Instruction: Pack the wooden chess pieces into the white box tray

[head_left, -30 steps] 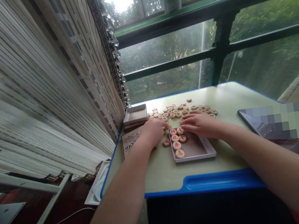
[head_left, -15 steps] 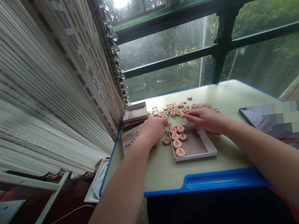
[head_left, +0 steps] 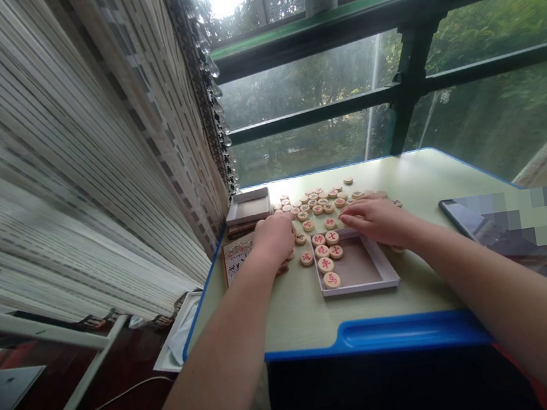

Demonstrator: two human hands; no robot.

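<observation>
My left hand [head_left: 276, 237] is over the left side of the scattered wooden xiangqi pieces [head_left: 302, 216], its fingers bent and mostly hidden behind the hand. My right hand [head_left: 378, 217] lies low over the right side of the pieces, behind the box. Its fingers stretch leftward, the tips just right of a red-marked piece [head_left: 330, 223]. Between my forearms sits a shallow grey box tray [head_left: 385, 282]. Along its left side are several red-marked pieces [head_left: 326, 265], in one full column and a shorter second one. Another red-marked piece [head_left: 306, 258] lies outside the box's left wall.
An xiangqi box lid with printed characters [head_left: 236, 257] lies under my left wrist. Behind it, a second shallow box [head_left: 249, 206] rests on a stack. A dark tablet [head_left: 510, 244] is at the table's right. The table [head_left: 300, 329] has a blue edge; a curtain [head_left: 145, 148] hangs left.
My left hand has drawn back to the left, its finger leaving a piece. My right hand has shifted slightly right, and a red-marked piece now shows uncovered beside its fingertips.
</observation>
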